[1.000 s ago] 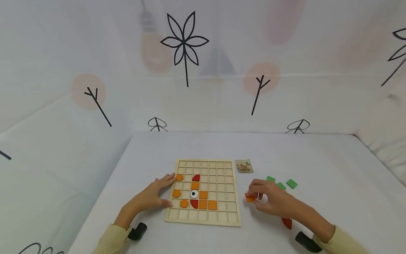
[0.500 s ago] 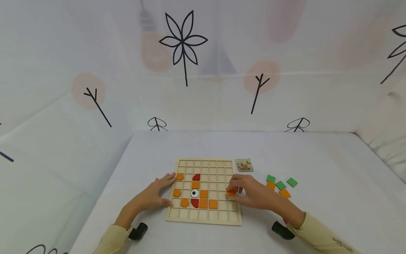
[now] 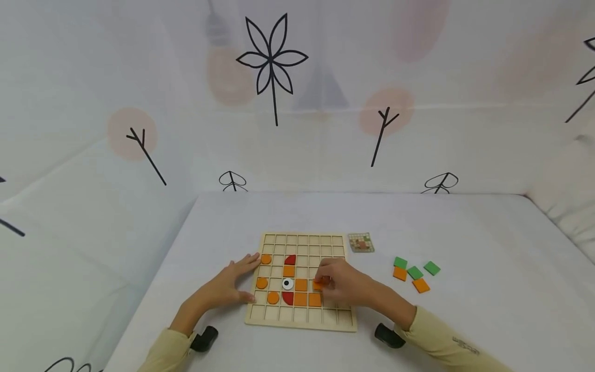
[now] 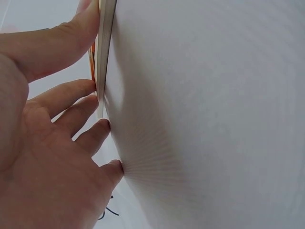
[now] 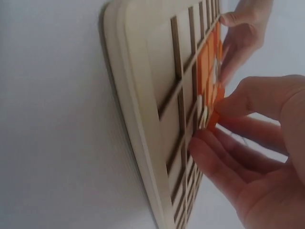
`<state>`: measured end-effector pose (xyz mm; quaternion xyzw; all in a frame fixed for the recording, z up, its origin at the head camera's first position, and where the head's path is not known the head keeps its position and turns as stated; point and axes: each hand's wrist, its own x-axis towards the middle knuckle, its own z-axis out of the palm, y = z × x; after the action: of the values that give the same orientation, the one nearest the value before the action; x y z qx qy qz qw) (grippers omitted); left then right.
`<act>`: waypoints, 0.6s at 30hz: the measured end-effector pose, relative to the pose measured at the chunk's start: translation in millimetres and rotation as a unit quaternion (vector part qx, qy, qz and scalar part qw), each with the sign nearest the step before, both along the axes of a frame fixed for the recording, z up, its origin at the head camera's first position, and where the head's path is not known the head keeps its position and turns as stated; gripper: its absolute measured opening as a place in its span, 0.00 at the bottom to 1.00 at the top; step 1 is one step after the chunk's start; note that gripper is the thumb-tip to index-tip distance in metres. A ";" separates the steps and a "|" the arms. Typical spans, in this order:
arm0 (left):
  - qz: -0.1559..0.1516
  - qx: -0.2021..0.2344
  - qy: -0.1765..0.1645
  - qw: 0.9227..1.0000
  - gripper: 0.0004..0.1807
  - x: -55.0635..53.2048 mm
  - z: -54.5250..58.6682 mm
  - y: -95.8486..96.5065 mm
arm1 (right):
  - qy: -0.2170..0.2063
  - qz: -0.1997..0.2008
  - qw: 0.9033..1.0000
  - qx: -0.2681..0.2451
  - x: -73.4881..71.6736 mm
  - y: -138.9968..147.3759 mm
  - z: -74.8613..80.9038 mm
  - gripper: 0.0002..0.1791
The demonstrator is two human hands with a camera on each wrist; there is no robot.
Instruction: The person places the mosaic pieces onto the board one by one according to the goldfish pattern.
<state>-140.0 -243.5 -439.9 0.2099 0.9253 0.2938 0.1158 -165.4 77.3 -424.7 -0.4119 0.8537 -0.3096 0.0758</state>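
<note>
My right hand [image 3: 346, 283] pinches an orange square tile [image 3: 318, 285] between thumb and fingers over the wooden grid board [image 3: 344, 316], right of another orange square. In the right wrist view the pinched tile [image 5: 213, 119] is tilted, close over the cells. My left hand [image 3: 228, 287] has its fingers spread at the board's left edge; in the left wrist view its thumb [image 4: 62, 43] and fingertips touch that edge. Set in the board are orange discs [image 3: 272, 297], orange squares [image 3: 300, 299], red quarter-round pieces [image 3: 288, 298] and a white eye disc [image 3: 287, 283].
Green square tiles [image 3: 432, 267] and loose orange squares [image 3: 421, 285] lie on the white table to the right. A small picture card [image 3: 361, 242] with a grid pattern lies by the board's far right corner. A patterned cloth [image 3: 321, 150] hangs behind the table.
My right hand has carried the orange square tile leftward from the table beside the board to over its cells. My left hand stays at the board's left edge.
</note>
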 end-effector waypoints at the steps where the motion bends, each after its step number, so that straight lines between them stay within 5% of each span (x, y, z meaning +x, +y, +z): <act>1: 0.000 0.000 -0.001 1.000 0.48 0.0 0.1 0.2 | -0.001 -0.005 1.000 0.003 0.4 -2.5 -1.3 0.07; 18: 0.009 0.003 -0.005 1.000 0.48 0.3 -0.7 1.2 | 0.073 -0.039 0.996 0.025 14.8 -18.5 -6.0 0.02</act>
<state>-139.7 -242.3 -440.6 0.2000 0.9258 0.2987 0.1168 -150.6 58.8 -430.7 -0.3980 0.8797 -0.2599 0.0112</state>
